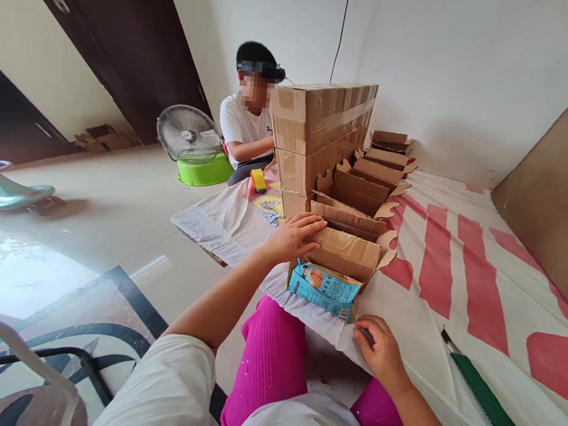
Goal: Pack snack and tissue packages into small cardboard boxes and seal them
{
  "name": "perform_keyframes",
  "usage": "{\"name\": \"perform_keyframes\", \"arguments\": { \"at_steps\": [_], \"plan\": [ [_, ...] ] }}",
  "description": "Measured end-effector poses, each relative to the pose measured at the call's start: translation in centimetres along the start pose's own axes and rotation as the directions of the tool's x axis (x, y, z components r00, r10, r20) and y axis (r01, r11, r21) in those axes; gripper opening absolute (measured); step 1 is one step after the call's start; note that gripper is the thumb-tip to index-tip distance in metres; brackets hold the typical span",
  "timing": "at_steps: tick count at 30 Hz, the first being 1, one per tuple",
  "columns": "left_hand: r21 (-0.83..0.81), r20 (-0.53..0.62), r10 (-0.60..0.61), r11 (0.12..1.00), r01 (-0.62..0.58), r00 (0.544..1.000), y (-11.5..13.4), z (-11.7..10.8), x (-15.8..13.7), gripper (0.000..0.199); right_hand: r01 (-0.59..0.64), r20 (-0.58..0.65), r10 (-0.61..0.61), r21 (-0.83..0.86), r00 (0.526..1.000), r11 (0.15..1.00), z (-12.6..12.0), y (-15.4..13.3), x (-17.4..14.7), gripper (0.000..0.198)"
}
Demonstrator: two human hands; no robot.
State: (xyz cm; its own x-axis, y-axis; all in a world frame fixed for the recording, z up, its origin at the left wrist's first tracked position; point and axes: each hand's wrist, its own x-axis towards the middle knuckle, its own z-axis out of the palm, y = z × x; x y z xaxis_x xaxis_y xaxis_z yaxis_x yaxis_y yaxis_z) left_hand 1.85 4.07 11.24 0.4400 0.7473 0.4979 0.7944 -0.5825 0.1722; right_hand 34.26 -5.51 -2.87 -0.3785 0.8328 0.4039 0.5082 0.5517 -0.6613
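The blue packet (pixel 324 289) sits between the side walls of the nearest carton (pixel 346 246), long axis left to right, printed face toward the near side, back hidden. The left hand's (pixel 293 239) grip spreads wide, covering the carton's left edge. By the packet's right corner, the right hand's (pixel 379 348) grip curls narrowly; I cannot tell whether it pinches anything.

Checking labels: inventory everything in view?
Cloth: 1, white-red, centre
Open boxes: several, brown, cloth row
Packet: 1+, blue, in nearest box
Sealed boxes: several, brown, stacked on cloth
Knife: 1, green, cloth's right
Panel: 1, brown, far right
Person: 1, white shirt, beside cloth
Block: 1, yellow, near person
Tub: 1, green, floor
Fan: 1, grey, above tub
Toy: 1, mint, left
Doors: 2, dark, upper left
Left hand: 1, bare, on nearest box
Right hand: 1, bare, near packet
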Motion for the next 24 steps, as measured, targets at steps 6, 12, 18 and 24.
{"name": "perform_keyframes", "arguments": {
  "at_steps": [6, 12, 18, 24],
  "plan": [
    [-0.003, -0.046, 0.014, 1.0, -0.014, 0.999, -0.5, 0.8, -0.6, 0.053, 0.012, -0.007, -0.012, -0.018, 1.0, 1.0, 0.0, 0.1, 0.0, 0.011],
    [-0.026, -0.139, 0.068, 0.997, -0.072, 0.988, -0.8, 1.5, -1.0, 0.048, 0.023, -0.012, -0.023, -0.029, 1.0, 0.999, 0.0, 0.0, 0.1, 0.01],
    [-0.133, -0.203, 0.072, 0.986, -0.1, 0.977, -0.7, 1.7, -1.1, 0.043, 0.048, -0.018, -0.049, -0.044, 0.999, 0.998, 0.0, -0.1, 0.1, 0.009],
    [-0.382, -0.268, -0.123, 0.924, 0.012, 0.955, 0.0, 2.1, -1.0, 0.044, 0.152, -0.095, -0.155, -0.032, 0.983, 0.988, -1.6, -2.0, 0.9, 0.011]
  ]
}}
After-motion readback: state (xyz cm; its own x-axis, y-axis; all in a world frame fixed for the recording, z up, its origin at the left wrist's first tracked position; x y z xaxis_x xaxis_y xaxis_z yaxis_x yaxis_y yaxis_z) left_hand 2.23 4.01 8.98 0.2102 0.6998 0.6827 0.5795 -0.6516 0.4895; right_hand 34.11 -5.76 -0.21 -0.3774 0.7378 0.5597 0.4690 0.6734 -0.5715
